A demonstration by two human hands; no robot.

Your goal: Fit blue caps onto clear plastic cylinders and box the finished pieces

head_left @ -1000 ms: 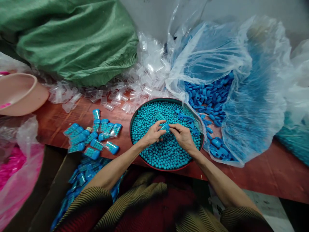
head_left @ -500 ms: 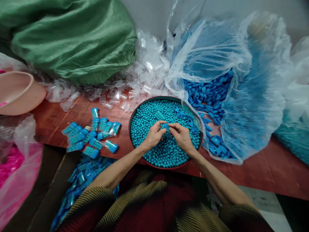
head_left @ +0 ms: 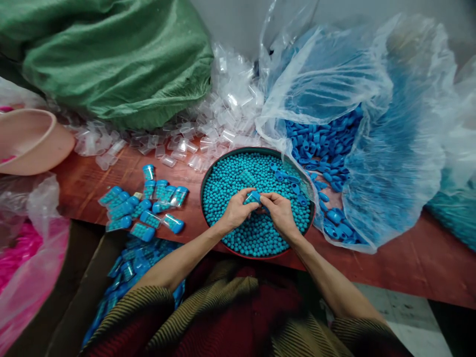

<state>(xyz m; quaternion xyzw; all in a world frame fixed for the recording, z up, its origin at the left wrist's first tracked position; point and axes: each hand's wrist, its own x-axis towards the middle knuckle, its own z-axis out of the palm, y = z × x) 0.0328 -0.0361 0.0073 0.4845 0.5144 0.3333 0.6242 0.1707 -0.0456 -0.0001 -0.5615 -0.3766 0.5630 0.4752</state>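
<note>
Above a round tray [head_left: 238, 240] full of turquoise beads, my left hand [head_left: 238, 210] is closed on a small clear container with a blue cap [head_left: 253, 197]. My right hand [head_left: 278, 210] is closed at the cap's right side, its fingertips touching it. Another clear tube [head_left: 247, 177] lies on the beads just beyond my left hand. Several blue cap pieces [head_left: 293, 187] rest on the beads at the tray's right. Left of the tray, capped containers of beads [head_left: 150, 218] lie grouped on the red table [head_left: 197, 218].
Clear empty tubes [head_left: 226, 114] are heaped behind the tray, beside a green sack [head_left: 122, 64]. A plastic bag of blue caps [head_left: 394, 148] spreads at the right. A pink bowl [head_left: 55, 144] and a bag of pink pieces [head_left: 22, 253] are at the left. More filled containers [head_left: 137, 263] lie below the table edge.
The blue-capped container between my hands has turned, and more of it shows. My right fingers have shifted slightly. The whole view has moved a little.
</note>
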